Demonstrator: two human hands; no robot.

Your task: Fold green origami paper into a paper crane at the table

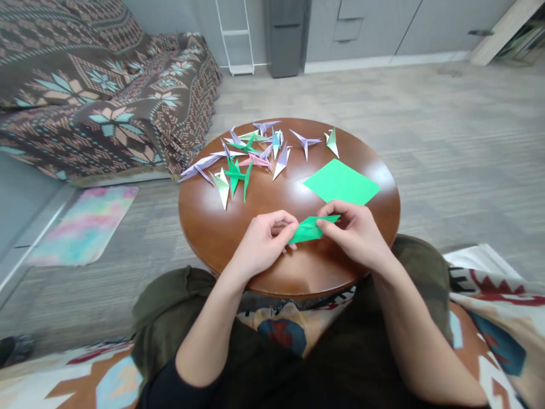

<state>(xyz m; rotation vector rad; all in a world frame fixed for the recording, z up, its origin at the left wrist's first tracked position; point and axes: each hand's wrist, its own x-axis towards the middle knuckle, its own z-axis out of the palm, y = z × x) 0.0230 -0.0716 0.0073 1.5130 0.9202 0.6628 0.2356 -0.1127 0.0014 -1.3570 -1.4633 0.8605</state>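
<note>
A partly folded piece of green origami paper point(307, 229) is held just above the near part of the round brown table point(272, 272). My left hand point(272, 236) pinches its left end between thumb and fingers. On the other side, my right hand point(351, 227) grips the right end, thumb in front and fingers behind. Beyond my right hand lies a flat green sheet of paper point(343, 180). Several folded paper cranes, among them a green crane point(234, 175), a pink crane point(256, 161) and a purple crane point(305, 142), are scattered over the table's far left.
A patterned cloth covers the sofa point(166, 96) at the upper left. On the grey floor point(447, 142) lies a pastel mat point(87, 224). A white rack point(237, 40) stands by the back wall near grey cabinets point(370, 31). My knees border the table's near edge.
</note>
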